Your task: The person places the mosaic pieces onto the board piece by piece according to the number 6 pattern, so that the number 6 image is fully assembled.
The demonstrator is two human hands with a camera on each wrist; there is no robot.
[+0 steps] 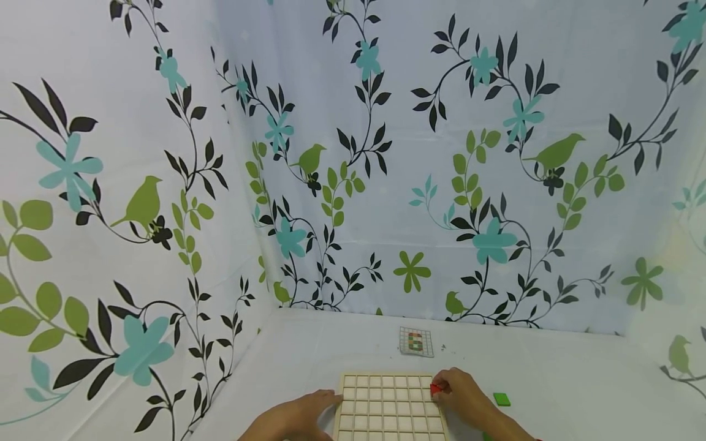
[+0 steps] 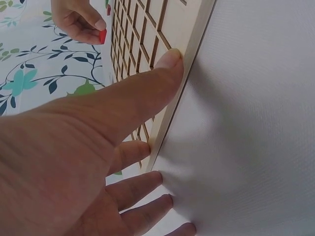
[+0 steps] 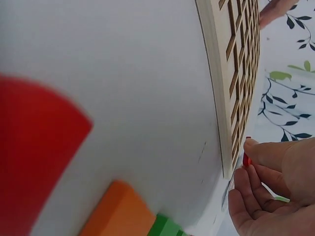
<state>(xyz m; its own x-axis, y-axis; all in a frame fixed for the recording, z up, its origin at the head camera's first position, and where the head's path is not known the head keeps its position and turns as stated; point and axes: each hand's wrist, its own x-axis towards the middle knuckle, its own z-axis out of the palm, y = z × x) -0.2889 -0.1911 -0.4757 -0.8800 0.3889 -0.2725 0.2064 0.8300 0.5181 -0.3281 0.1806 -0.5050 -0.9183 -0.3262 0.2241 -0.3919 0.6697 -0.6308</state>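
Note:
A wooden grid board [image 1: 337,422] with square cells lies on the white table. At its left edge rests my left hand [image 1: 300,416], its thumb [image 2: 170,61] on top of the frame and its fingers spread along the side. My right hand [image 1: 466,398] pinches a small red tile [image 1: 435,389] between thumb and fingertips, at the board's upper right corner. In the right wrist view the red tile [image 3: 246,160] is mostly covered by the fingers. I cannot tell whether it touches the board.
Beyond the board lies a gridded pattern card [image 1: 405,346] with a coloured design. A green tile [image 1: 501,399] sits to the right. The right wrist view shows an orange block [image 3: 115,214], a green block [image 3: 165,226] and a blurred red shape [image 3: 39,147]. Patterned curtains [image 1: 386,214] surround the table.

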